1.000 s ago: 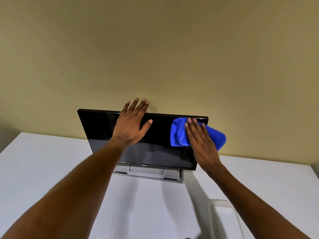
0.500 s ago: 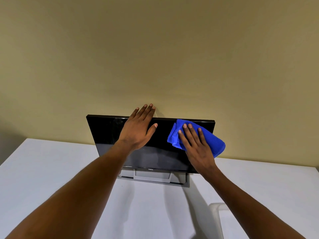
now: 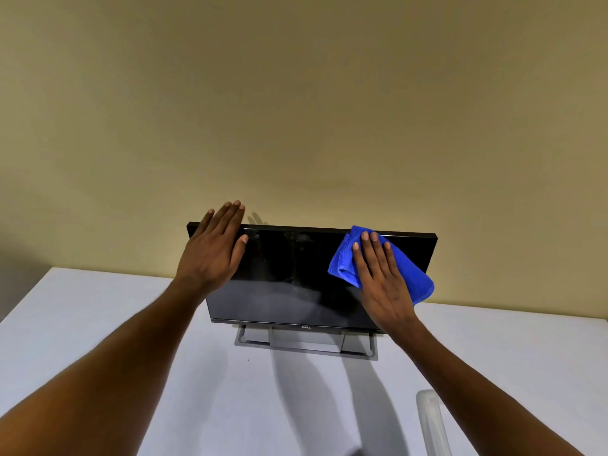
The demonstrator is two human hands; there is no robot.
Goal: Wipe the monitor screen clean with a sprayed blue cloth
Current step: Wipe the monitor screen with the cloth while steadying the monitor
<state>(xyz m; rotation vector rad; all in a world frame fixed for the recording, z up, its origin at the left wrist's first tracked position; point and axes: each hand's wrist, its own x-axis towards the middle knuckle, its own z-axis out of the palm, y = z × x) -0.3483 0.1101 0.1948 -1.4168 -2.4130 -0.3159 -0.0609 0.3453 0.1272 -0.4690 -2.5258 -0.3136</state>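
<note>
A black monitor [image 3: 296,274] stands on its grey stand [image 3: 306,343] at the back of a white table, its dark screen facing me. My right hand [image 3: 381,284] lies flat on a folded blue cloth [image 3: 416,274] and presses it against the upper right part of the screen. The cloth reaches from the top edge down to the right edge. My left hand [image 3: 210,255] rests flat on the screen's top left corner, fingers straight and together, their tips above the top edge. It holds nothing.
The white table [image 3: 98,324] runs up to a plain beige wall [image 3: 296,110] just behind the monitor. The rim of a translucent white container [image 3: 431,419] shows at the bottom right, under my right forearm.
My left hand has slid from the middle of the monitor's top edge to its left corner. The cloth and my right hand have shifted slightly left, off the right edge.
</note>
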